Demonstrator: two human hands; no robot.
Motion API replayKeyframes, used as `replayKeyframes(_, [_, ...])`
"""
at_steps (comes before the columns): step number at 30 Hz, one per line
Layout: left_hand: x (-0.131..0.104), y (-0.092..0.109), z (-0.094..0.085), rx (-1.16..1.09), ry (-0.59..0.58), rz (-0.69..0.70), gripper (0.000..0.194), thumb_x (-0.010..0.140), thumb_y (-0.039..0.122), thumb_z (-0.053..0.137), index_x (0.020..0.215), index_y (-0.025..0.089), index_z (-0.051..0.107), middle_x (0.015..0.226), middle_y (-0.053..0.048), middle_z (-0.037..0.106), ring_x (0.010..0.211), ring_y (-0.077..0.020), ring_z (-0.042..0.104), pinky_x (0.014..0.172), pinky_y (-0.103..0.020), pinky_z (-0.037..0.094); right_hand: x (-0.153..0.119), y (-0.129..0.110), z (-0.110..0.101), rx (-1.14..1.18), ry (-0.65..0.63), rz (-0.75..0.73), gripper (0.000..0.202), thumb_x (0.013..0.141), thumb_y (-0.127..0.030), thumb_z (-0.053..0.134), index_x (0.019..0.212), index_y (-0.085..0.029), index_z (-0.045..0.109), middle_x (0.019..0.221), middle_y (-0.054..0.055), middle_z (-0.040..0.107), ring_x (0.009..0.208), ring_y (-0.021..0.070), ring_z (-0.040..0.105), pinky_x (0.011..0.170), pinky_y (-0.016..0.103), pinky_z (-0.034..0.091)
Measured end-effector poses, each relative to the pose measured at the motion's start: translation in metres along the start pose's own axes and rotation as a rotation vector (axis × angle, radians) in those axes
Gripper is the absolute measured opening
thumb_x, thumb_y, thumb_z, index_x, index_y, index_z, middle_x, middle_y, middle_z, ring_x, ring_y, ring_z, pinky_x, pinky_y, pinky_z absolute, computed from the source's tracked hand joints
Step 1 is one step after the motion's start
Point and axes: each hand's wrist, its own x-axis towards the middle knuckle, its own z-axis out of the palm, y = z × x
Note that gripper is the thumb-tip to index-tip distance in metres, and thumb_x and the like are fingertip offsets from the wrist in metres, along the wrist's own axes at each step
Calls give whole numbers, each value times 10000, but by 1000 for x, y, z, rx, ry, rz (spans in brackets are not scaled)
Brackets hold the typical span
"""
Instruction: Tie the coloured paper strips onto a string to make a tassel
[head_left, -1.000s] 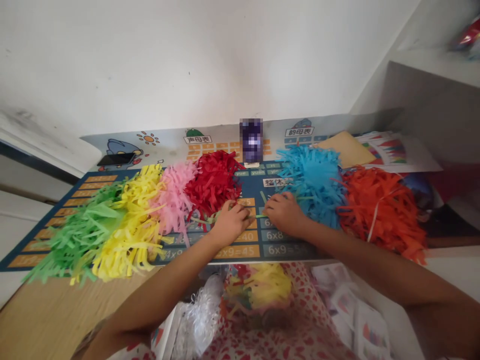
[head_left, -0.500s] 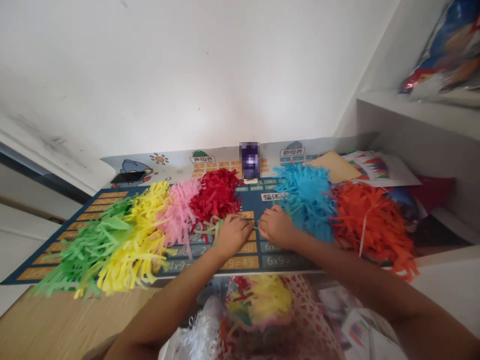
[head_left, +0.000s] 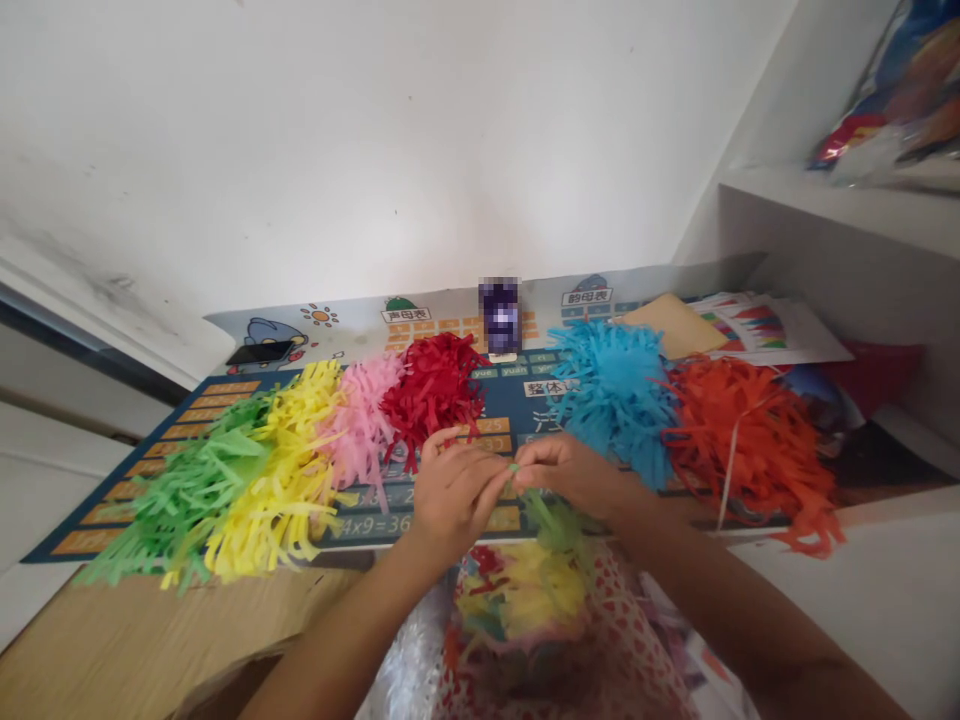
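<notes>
Left hand (head_left: 456, 492) and right hand (head_left: 564, 468) tip to tip, both grips clamped on green strips (head_left: 553, 518), near side of blue bunch (head_left: 619, 392), just left! Ends dangling below right hand. Red bunch (head_left: 435, 390) left of blue bunch, orange bunch (head_left: 750, 450) touching its right side.

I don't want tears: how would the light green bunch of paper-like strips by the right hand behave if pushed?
The light green bunch of paper-like strips would probably flop, since its strips trail limply by the right hand. It looks light, with only thin strips showing. It may tear easily, as the strips are narrow.
</notes>
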Motion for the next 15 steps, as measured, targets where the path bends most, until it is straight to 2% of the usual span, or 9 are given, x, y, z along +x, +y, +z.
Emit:
replayKeyframes(4, [-9,12,7,-104,43,-238,103,916,227,600,852,219,680,791,-14,723,758,-149,670,834,-345,517,-3,17,19,227,163,-19,301,673,-420,784,630,-165,630,529,-49,533,452,60,401,469,201,309])
replayKeyframes(7, [-16,21,10,-123,49,-351,143,917,254,588,825,218,691,785,-28,709,755,-160,666,761,-318,545,-3,25,32,360,240,-27,298,654,-400,794,664,-179,595,503,-68,517,408,58,398,436,192,311])
replayKeyframes(11, [-21,25,10,-150,64,-421,166,915,264,586,815,224,711,779,-24,712,754,-159,673,732,-288,556,-2,28,43,394,281,-53,267,675,-379,775,824,-192,657,571,-56,580,421,69,453,427,188,330])
replayKeyframes(15, [-25,25,10,-204,74,-446,178,916,256,580,820,230,728,777,-25,711,764,-157,681,713,-270,562,0,28,46,331,329,-92,220,695,-376,760,690,-194,637,506,-58,513,441,80,427,446,203,342])
